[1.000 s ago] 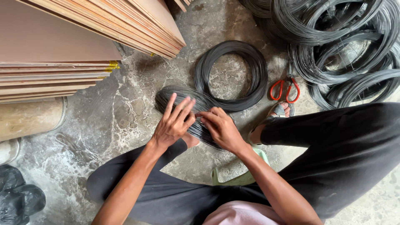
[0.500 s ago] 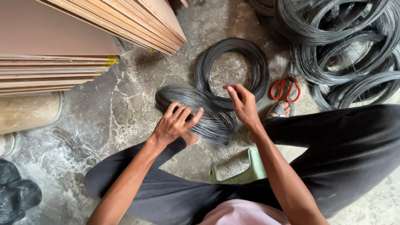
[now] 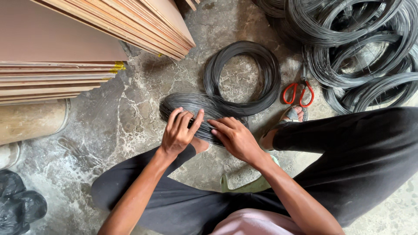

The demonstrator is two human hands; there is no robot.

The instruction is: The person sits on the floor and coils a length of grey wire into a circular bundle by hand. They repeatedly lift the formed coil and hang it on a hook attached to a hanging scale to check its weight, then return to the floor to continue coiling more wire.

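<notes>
Wire bundle [image 3: 196, 109]: right hand [image 3: 235, 138] back down on it, beside left hand [image 3: 179, 132].

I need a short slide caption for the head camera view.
Both hands, left hand and right hand, grip a bundle of dark wire beside red-handled scissors.

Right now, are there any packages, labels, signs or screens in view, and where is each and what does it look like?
Yellow label strip: small, on the edge of the stacked wooden boards, upper left.
Second yellow scrap: tiny, under the slanted board stack's lower edge.
Black plastic bag: crumpled, glossy, bottom left on the floor.
No signs or screens in view.
</notes>
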